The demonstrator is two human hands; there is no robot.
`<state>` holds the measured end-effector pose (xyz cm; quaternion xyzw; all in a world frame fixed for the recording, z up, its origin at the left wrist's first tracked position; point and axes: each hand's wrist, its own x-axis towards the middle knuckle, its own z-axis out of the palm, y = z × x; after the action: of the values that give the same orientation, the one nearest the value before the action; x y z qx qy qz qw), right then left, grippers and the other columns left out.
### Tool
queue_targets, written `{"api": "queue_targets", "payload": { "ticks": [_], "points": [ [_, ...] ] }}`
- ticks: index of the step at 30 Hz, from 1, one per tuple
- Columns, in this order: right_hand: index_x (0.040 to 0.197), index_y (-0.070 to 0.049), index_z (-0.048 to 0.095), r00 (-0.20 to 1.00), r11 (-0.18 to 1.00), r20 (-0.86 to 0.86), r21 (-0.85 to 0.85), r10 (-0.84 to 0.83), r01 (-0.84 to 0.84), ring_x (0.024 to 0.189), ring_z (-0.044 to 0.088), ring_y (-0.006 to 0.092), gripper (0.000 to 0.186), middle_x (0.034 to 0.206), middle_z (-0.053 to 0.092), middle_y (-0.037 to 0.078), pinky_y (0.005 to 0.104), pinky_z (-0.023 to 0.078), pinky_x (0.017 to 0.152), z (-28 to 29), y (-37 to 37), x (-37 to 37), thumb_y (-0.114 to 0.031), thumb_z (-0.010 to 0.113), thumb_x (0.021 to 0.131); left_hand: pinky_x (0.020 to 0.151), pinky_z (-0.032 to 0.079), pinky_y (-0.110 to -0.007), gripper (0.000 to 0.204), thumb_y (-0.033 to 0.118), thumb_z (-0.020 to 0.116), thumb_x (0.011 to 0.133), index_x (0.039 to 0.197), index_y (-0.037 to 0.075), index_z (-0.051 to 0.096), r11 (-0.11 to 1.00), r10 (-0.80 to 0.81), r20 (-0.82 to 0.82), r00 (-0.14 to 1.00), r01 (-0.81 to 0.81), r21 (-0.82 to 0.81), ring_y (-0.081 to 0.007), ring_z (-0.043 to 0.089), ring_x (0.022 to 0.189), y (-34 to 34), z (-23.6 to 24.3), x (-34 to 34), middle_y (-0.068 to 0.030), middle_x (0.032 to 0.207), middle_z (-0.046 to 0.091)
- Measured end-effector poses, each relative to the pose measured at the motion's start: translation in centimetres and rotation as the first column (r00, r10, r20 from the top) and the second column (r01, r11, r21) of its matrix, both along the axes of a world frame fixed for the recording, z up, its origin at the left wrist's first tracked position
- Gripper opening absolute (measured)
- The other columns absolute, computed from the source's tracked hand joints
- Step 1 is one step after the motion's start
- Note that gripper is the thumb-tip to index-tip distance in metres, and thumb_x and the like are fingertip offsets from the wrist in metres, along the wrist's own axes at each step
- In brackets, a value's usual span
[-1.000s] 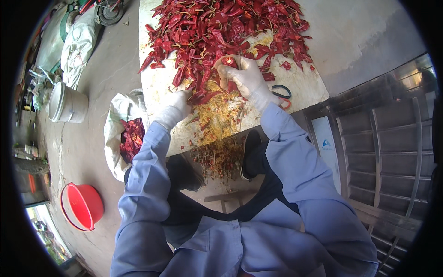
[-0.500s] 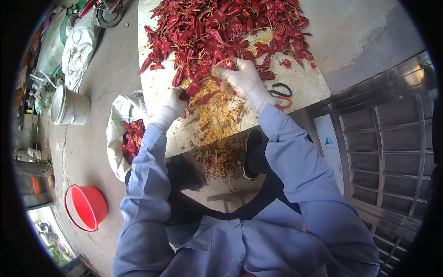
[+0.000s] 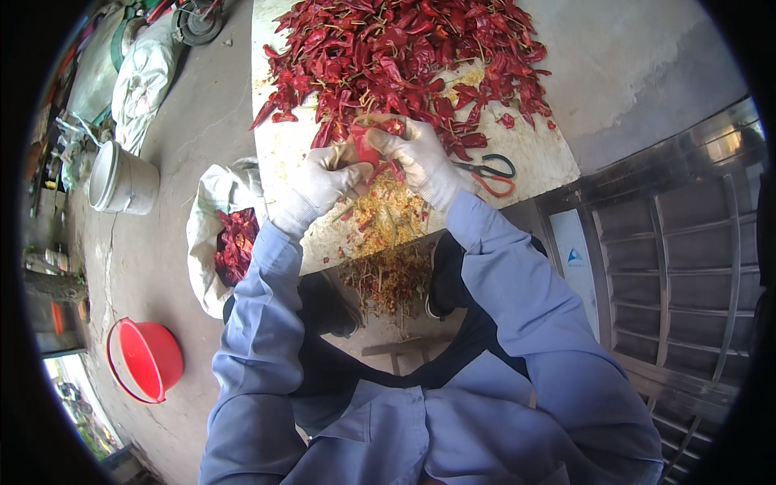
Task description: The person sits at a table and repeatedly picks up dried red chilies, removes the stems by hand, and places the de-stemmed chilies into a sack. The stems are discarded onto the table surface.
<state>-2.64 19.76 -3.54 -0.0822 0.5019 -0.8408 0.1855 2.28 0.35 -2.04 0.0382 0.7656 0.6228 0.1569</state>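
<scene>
Both of my hands wear pale gloves and meet over the near part of the pale board [image 3: 537, 155]. Between them is a red dried chili pepper [image 3: 365, 145]. My left hand [image 3: 330, 179] pinches it from the left, thumb against fingers. On the other side my right hand [image 3: 412, 153] has its fingers curled round the chili too. A big heap of dried red chilies [image 3: 404, 48] covers the far part of the board. Yellow seeds and stem bits [image 3: 384, 214] lie just under my hands. Scissors [image 3: 489, 171] with black and orange handles rest right of my right hand.
Left of the board stands a white sack [image 3: 202, 242] holding red chili pieces [image 3: 236, 242]. A red bucket [image 3: 153, 364] and a white bucket [image 3: 129, 182] are on the floor further left. Seeds and stems [image 3: 392, 283] litter the ground between my feet. A metal grille [image 3: 679, 267] is at the right.
My hands, apart before, have come together: the left moved right, and both now grip one chili. The view has shifted slightly.
</scene>
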Motion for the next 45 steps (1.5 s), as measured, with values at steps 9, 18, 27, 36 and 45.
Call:
{"api": "queue_targets", "payload": {
  "ticks": [9, 18, 27, 36, 45],
  "points": [
    [0.121, 0.002, 0.067, 0.967, 0.934, -0.098, 0.296, 0.237, -0.199, 0.097, 0.065, 0.0104, 0.03, 0.111, 0.072, 0.005, 0.0267, 0.054, 0.087, 0.2, 0.6, -0.4, -0.013, 0.073, 0.097, 0.06, 0.054, -0.023, 0.032, 0.023, 0.071, 0.096, 0.114, -0.004, 0.07, 0.978, 0.173, -0.126, 0.977, -0.155, 0.139, -0.011, 0.066, 0.066, -1.9, 1.5, -0.6, -0.0071, 0.086, 0.072],
    [0.114, 0.002, 0.066, 0.942, 0.935, 0.056, 0.12, 0.33, -0.335, 0.078, 0.066, 0.0124, 0.037, 0.097, 0.071, 0.005, 0.0276, 0.056, 0.072, 1.0, 1.0, 0.6, -0.025, 0.079, 0.093, 0.062, 0.052, -0.021, 0.017, 0.007, 0.072, 0.09, 0.105, -0.001, 0.074, 0.971, 0.229, -0.199, 0.953, -0.21, 0.113, -0.0079, 0.063, 0.067, -0.5, 1.7, -0.2, -0.0033, 0.089, 0.072],
    [0.116, 0.0, 0.065, 0.941, 0.861, -0.034, 0.417, 0.336, -0.292, 0.062, 0.058, 0.0088, 0.03, 0.084, 0.068, 0.002, 0.0281, 0.048, 0.056, 1.3, -0.1, 1.1, -0.019, 0.075, 0.096, 0.058, 0.05, -0.021, 0.013, 0.003, 0.074, 0.089, 0.101, -0.004, 0.074, 0.932, 0.351, -0.192, 0.916, -0.322, 0.168, -0.0072, 0.061, 0.063, 0.8, 1.7, 0.5, -0.0046, 0.082, 0.072],
    [0.112, 0.001, 0.069, 0.881, 0.693, -0.26, 0.714, 0.394, -0.099, 0.077, 0.063, 0.0149, 0.024, 0.084, 0.073, 0.011, 0.0347, 0.053, 0.075, 0.3, 0.1, 1.0, -0.018, 0.071, 0.097, 0.047, 0.047, -0.023, 0.02, 0.01, 0.068, 0.098, 0.108, -0.007, 0.069, 0.888, 0.296, -0.017, 0.955, -0.268, 0.374, -0.0123, 0.06, 0.051, 0.5, 0.9, 0.7, -0.0094, 0.078, 0.07],
    [0.112, -0.003, 0.071, 0.946, 0.827, -0.251, 0.562, 0.206, -0.031, 0.068, 0.066, 0.0136, 0.031, 0.082, 0.073, 0.011, 0.0333, 0.052, 0.061, 0.9, 0.8, 1.2, -0.029, 0.074, 0.097, 0.043, 0.047, -0.024, 0.027, 0.024, 0.075, 0.096, 0.095, -0.003, 0.072, 0.868, 0.482, -0.049, 0.875, -0.485, -0.105, -0.011, 0.062, 0.051, -3.3, -0.6, -2.6, -0.0098, 0.074, 0.071]
  ]
}}
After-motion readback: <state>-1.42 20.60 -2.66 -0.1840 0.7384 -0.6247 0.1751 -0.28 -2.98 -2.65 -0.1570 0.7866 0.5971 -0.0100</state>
